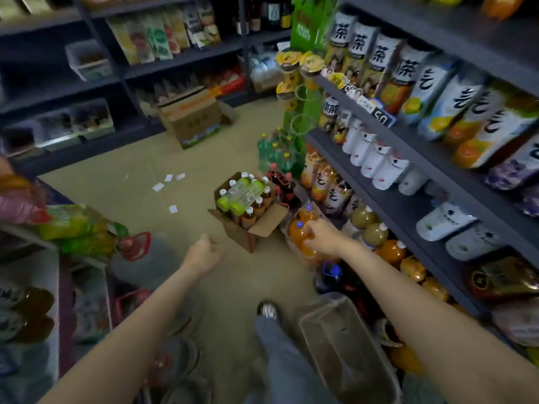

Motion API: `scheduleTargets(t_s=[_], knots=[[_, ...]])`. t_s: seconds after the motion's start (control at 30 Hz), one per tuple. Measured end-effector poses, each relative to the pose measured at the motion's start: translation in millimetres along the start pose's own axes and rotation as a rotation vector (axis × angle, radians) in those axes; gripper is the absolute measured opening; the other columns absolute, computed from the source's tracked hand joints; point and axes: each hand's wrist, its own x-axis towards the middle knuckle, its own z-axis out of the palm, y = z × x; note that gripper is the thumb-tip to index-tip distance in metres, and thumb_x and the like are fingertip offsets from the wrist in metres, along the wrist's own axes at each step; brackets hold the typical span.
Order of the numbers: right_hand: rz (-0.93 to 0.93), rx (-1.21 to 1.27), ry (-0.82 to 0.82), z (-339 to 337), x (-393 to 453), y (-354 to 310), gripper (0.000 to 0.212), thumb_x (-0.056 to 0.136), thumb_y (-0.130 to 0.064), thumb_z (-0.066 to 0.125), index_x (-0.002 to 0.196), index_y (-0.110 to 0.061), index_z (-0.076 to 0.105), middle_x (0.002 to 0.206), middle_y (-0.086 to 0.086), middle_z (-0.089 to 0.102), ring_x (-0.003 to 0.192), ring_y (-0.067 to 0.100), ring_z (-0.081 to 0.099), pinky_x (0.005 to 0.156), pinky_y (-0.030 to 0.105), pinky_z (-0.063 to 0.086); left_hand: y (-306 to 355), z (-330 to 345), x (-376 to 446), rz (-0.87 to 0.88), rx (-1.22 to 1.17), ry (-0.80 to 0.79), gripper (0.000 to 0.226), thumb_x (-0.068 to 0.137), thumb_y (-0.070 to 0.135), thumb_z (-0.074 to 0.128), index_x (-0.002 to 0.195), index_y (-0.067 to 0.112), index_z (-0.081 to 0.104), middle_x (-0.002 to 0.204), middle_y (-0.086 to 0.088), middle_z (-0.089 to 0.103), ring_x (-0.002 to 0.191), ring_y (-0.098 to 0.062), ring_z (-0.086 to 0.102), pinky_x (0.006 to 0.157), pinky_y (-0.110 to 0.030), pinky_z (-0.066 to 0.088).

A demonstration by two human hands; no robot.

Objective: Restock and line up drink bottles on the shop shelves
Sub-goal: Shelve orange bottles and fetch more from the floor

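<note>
My right hand grips a large orange drink bottle with a blue cap, one of a pack standing on the floor by the right-hand shelves. My left hand hangs over the floor with loosely curled fingers and holds nothing. An open cardboard box stands on the floor just beyond both hands; it holds brown tea bottles, with green bottles lying across their tops. Rows of drink bottles fill the shelves on the right.
A grey plastic basket sits by my right leg. Dark cola bottles and green bottles stand on the floor behind the box. A second carton lies further back. Paper scraps dot the floor. Shelves with goods line the left.
</note>
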Motion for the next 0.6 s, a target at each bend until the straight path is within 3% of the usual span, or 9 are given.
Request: scheduleTargets(t_s=[0.1, 0.2, 0.27, 0.37, 0.5, 0.6], knots=[[0.029, 0.026, -0.027, -2, 75, -8, 0.017, 0.089, -0.019, 0.054, 0.103, -0.01, 0.054, 0.106, 0.01, 0.052, 0.106, 0.025, 0.051, 0.07, 0.026, 0.034, 7, -22, 61, -0.002, 0.037, 0.007, 0.033, 0.088, 0.014, 0.057, 0.118, 0.003, 0.047, 0.111, -0.012, 0.058, 0.109, -0.03, 0.054, 0.086, -0.03, 0.041], [0.026, 0.124, -0.04, -4, 160, -17, 0.007, 0.088, -0.015, 0.056, 0.091, -0.012, 0.05, 0.09, 0.006, 0.047, 0.091, 0.021, 0.048, 0.059, 0.028, 0.028, 14, -43, 139, -0.059, 0.081, 0.008, 0.034, 0.088, 0.014, 0.056, 0.12, 0.004, 0.047, 0.113, -0.013, 0.059, 0.111, -0.03, 0.053, 0.088, -0.029, 0.039], [0.011, 0.19, -0.056, -5, 216, -25, 0.003, 0.089, -0.012, 0.055, 0.089, -0.014, 0.053, 0.087, 0.007, 0.054, 0.092, 0.02, 0.048, 0.064, 0.028, 0.03, 18, -49, 193, -0.11, 0.086, -0.002, 0.034, 0.088, 0.013, 0.056, 0.119, 0.002, 0.047, 0.115, -0.016, 0.06, 0.11, -0.031, 0.054, 0.086, -0.029, 0.038], [0.045, 0.332, -0.058, 8, 288, -34, 0.006, 0.088, -0.008, 0.056, 0.093, -0.009, 0.059, 0.096, 0.007, 0.06, 0.102, 0.019, 0.052, 0.085, 0.028, 0.034, 23, -43, 260, -0.147, 0.077, -0.061, 0.034, 0.089, 0.013, 0.055, 0.119, 0.002, 0.046, 0.113, -0.017, 0.062, 0.108, -0.032, 0.056, 0.082, -0.029, 0.038], [0.258, 0.632, -0.023, 55, 387, -40, 0.037, 0.084, -0.019, 0.067, 0.115, -0.001, 0.058, 0.111, 0.008, 0.061, 0.11, 0.023, 0.055, 0.078, 0.022, 0.037, 19, -17, 339, -0.153, 0.079, -0.115, 0.032, 0.093, 0.015, 0.048, 0.122, 0.001, 0.043, 0.116, -0.017, 0.061, 0.112, -0.033, 0.055, 0.09, -0.032, 0.038], [0.492, 0.853, -0.07, 92, 438, -47, 0.045, 0.081, -0.033, 0.07, 0.115, -0.005, 0.06, 0.115, 0.014, 0.063, 0.107, 0.031, 0.059, 0.082, 0.03, 0.046, 9, -3, 374, -0.164, -0.009, -0.07, 0.03, 0.095, 0.014, 0.046, 0.121, 0.0, 0.046, 0.117, -0.018, 0.06, 0.112, -0.034, 0.054, 0.087, -0.031, 0.038]])
